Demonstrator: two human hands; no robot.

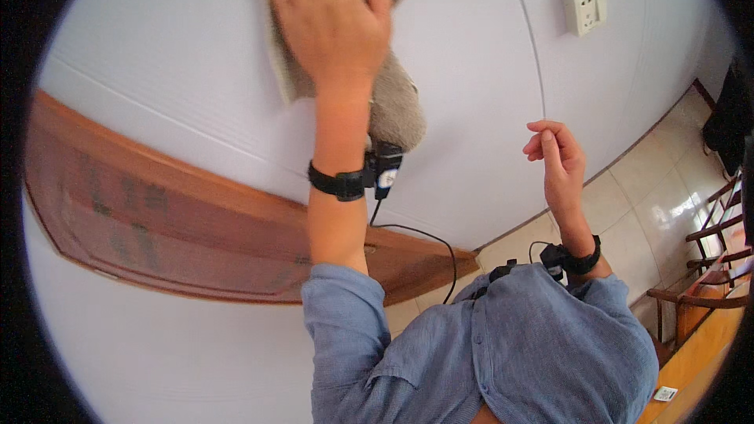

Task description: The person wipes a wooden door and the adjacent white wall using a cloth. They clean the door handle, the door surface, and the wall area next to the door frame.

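My left hand (333, 17) presses a grey-brown towelling cloth (397, 109) flat against the white wall (465, 53). Its back faces me and the thumb stands out to the right. Part of the cloth lies beneath the palm, and a loose fold hangs down past the wrist. My right hand (555, 150) is raised near the wall, lower and to the right, with its fingers loosely curled against the thumb and nothing visible in them. Both wrists carry black straps with small devices. A thin cable (450, 247) runs from the left device towards my body.
A wall socket with a switch (584, 6) juts out at the upper right; a thin cable (530, 35) runs down the wall nearby. A brown wooden door (177, 212) is at left. Wooden chairs (716, 229) and a yellow-brown wooden surface (689, 377) stand at right on the tiled floor (636, 229).
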